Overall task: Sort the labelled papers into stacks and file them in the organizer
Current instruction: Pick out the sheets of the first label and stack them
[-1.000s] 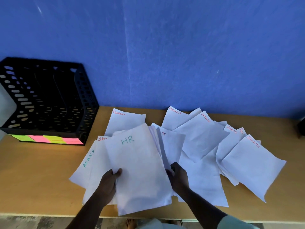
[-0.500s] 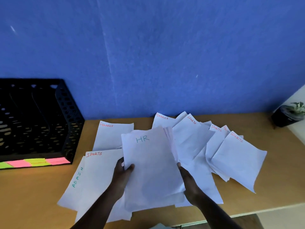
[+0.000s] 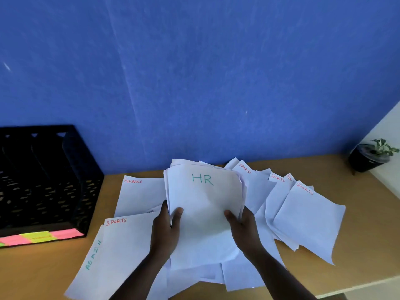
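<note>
A stack of white sheets topped by one marked HR (image 3: 203,204) is lifted off the desk between both hands. My left hand (image 3: 165,229) grips its left edge with the thumb on top. My right hand (image 3: 243,229) grips the right edge the same way. Loose sheets lie around it: a FINANCE sheet (image 3: 140,195) behind left, a SPORTS sheet (image 3: 127,245) over an ADMIN sheet (image 3: 91,260) at front left, and several SPORTS sheets (image 3: 307,217) fanned out on the right. The black perforated organizer (image 3: 43,182) stands at the far left.
Pink and yellow sticky labels (image 3: 41,236) line the organizer's front base. A small potted plant (image 3: 370,156) sits at the back right corner of the wooden desk (image 3: 363,245). A blue wall rises behind. The desk's front edge runs close below the papers.
Both hands have gathered the HR stack tighter and raised it toward upright. The camera has swung right and down, bringing the plant into view and pushing the organizer to the left edge.
</note>
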Demonstrator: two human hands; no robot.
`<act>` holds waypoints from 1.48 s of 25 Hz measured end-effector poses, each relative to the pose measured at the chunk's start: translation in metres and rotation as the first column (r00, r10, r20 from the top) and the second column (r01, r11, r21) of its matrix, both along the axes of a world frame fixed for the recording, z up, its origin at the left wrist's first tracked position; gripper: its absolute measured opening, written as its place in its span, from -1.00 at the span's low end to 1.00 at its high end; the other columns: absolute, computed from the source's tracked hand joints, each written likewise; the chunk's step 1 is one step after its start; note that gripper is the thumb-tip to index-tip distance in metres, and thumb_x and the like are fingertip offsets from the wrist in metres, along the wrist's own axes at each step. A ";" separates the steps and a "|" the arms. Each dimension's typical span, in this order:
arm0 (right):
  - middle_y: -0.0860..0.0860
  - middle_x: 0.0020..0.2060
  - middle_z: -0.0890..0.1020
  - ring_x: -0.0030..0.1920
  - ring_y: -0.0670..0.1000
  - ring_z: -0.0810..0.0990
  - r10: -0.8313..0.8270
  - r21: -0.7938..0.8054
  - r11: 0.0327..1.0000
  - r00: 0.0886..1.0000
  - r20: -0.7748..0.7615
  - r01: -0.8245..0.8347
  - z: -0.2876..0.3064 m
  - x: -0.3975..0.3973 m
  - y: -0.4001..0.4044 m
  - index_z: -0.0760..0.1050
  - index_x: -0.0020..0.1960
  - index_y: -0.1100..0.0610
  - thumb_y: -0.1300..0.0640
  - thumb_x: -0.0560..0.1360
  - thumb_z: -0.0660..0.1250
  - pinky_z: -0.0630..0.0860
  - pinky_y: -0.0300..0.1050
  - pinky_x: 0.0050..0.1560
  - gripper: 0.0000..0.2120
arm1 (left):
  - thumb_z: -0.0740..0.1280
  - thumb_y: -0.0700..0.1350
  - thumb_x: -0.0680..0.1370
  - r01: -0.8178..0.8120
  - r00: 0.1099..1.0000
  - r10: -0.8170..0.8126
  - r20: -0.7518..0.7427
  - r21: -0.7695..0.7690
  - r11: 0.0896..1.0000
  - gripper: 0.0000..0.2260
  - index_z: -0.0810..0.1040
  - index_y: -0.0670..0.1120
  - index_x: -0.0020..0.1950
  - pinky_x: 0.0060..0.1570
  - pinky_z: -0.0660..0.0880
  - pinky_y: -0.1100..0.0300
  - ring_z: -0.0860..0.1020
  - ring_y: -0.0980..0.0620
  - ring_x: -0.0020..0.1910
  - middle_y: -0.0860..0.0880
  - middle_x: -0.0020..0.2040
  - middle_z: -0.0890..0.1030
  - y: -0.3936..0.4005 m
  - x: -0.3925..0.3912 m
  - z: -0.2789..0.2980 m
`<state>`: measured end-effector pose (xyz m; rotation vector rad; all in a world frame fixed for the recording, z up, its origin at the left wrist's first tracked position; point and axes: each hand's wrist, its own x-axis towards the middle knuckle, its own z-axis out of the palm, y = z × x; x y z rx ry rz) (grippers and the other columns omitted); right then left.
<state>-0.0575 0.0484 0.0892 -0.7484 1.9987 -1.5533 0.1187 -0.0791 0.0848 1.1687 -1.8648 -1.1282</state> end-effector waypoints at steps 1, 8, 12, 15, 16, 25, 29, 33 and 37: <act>-0.12 -0.08 0.75 -0.03 -0.09 0.71 -0.030 -0.042 0.999 1.000 -0.003 0.030 0.002 0.000 -0.002 0.60 0.10 -0.01 0.26 0.63 0.32 0.61 -0.29 -0.08 -0.80 | 0.26 -0.03 0.61 0.008 1.000 -0.008 -0.009 -0.055 0.998 -0.70 0.38 0.06 0.35 0.07 0.40 0.41 0.48 0.36 0.06 0.28 0.14 0.53 0.002 -0.003 0.010; 0.05 0.08 0.75 0.08 0.06 0.72 0.001 -0.250 0.963 0.925 0.379 0.102 0.026 -0.039 -0.008 0.60 0.23 0.17 0.36 0.60 0.32 0.63 -0.06 0.08 -0.75 | 0.24 0.23 0.54 0.193 0.969 -0.166 -0.180 0.142 0.971 -0.69 0.56 0.09 0.15 0.14 0.49 0.11 0.60 0.14 0.08 0.09 0.04 0.67 -0.009 0.001 0.046; 0.14 0.20 0.70 0.17 0.15 0.70 0.139 -0.252 0.967 0.778 0.613 0.026 0.017 -0.054 0.003 0.56 0.31 0.20 0.37 0.58 0.29 0.62 0.05 0.19 -0.68 | 0.15 0.06 0.65 0.135 0.976 -0.066 -0.210 0.338 0.931 -0.83 0.54 0.24 0.06 0.21 0.34 0.25 0.50 0.43 0.10 0.41 0.00 0.60 0.010 -0.003 0.059; 0.17 0.22 0.69 0.18 0.18 0.69 0.120 -0.212 0.976 0.684 0.719 0.051 0.004 -0.059 0.012 0.56 0.31 0.22 0.35 0.57 0.30 0.54 0.15 0.29 -0.68 | 0.13 -0.03 0.67 0.172 0.974 -0.078 -0.214 0.469 0.866 -0.78 0.57 0.14 0.08 -0.07 0.53 0.29 0.62 0.37 -0.04 0.33 -0.06 0.68 0.014 -0.010 0.062; 0.19 0.24 0.68 0.22 0.22 0.66 0.104 -0.192 0.979 0.655 0.748 0.064 -0.001 -0.061 0.013 0.56 0.32 0.23 0.33 0.57 0.32 0.51 0.18 0.33 -0.67 | 0.17 -0.06 0.67 0.196 0.974 -0.112 -0.197 0.484 0.853 -0.79 0.59 0.11 0.10 -0.12 0.56 0.30 0.65 0.25 -0.02 0.21 -0.01 0.70 0.012 -0.010 0.064; 0.21 0.26 0.66 0.32 0.30 0.58 0.067 -0.128 0.990 0.578 0.813 0.065 -0.011 -0.066 0.013 0.53 0.36 0.24 0.30 0.54 0.35 0.41 0.26 0.44 -0.61 | 0.40 0.07 0.53 0.156 0.987 -0.158 -0.021 0.322 0.934 -0.85 0.51 0.23 0.07 -0.15 0.50 0.37 0.59 0.32 -0.09 0.27 -0.07 0.64 0.010 -0.026 0.074; 0.18 0.21 0.69 0.26 0.27 0.61 0.060 -0.116 0.991 0.579 0.813 0.060 -0.010 -0.064 0.013 0.56 0.33 0.22 0.31 0.56 0.34 0.47 0.22 0.37 -0.66 | 0.45 -0.05 0.49 0.071 0.995 -0.085 0.055 0.212 0.975 -0.80 0.52 0.14 0.06 -0.25 0.53 0.37 0.64 0.19 -0.19 0.16 -0.07 0.66 0.003 -0.034 0.069; 0.17 0.19 0.70 0.19 0.24 0.63 0.058 -0.130 0.987 0.561 0.826 0.089 -0.006 -0.065 0.013 0.58 0.28 0.20 0.31 0.56 0.33 0.52 0.17 0.27 -0.70 | 0.37 -0.18 0.53 0.069 0.983 -0.114 0.144 0.285 0.956 -0.76 0.50 0.06 0.15 -0.20 0.52 0.38 0.61 0.08 -0.04 0.12 0.04 0.62 -0.001 -0.027 0.056; 0.16 0.20 0.70 0.20 0.24 0.64 0.025 -0.121 0.983 0.557 0.830 0.135 -0.010 -0.073 0.017 0.58 0.30 0.19 0.30 0.58 0.31 0.55 0.15 0.23 -0.70 | 0.31 -0.24 0.50 0.136 0.966 -0.217 0.143 0.435 0.890 -0.77 0.56 0.03 0.08 -0.01 0.65 -0.02 0.64 -0.07 -0.01 -0.01 -0.01 0.67 -0.001 -0.012 0.041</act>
